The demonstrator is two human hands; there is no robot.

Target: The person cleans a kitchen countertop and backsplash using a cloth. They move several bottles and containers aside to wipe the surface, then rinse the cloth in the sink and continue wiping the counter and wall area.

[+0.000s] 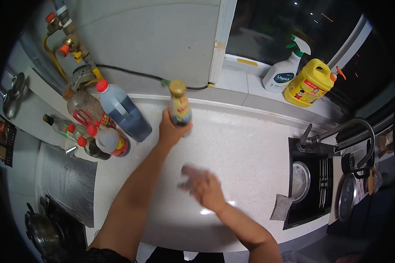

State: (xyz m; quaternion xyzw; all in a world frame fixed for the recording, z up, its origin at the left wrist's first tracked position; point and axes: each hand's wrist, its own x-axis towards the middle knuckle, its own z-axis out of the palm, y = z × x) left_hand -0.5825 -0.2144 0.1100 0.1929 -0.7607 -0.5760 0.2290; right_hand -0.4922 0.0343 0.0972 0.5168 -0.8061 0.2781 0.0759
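left hand (171,132) clasped gold-capped bottle (180,106); it was likely stiff, best held low. right hand (207,191) was too blurred to judge.

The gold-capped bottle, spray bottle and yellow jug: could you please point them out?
Gold-capped bottle (180,107): head view, on its label.
Spray bottle (281,72): head view, on its body.
Yellow jug (308,85): head view, on its front.

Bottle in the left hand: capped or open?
Capped: a gold cap covers the top of the bottle in the left hand.

Pale wall (158,39), dark window (263,35), speckled white counter (245,144)
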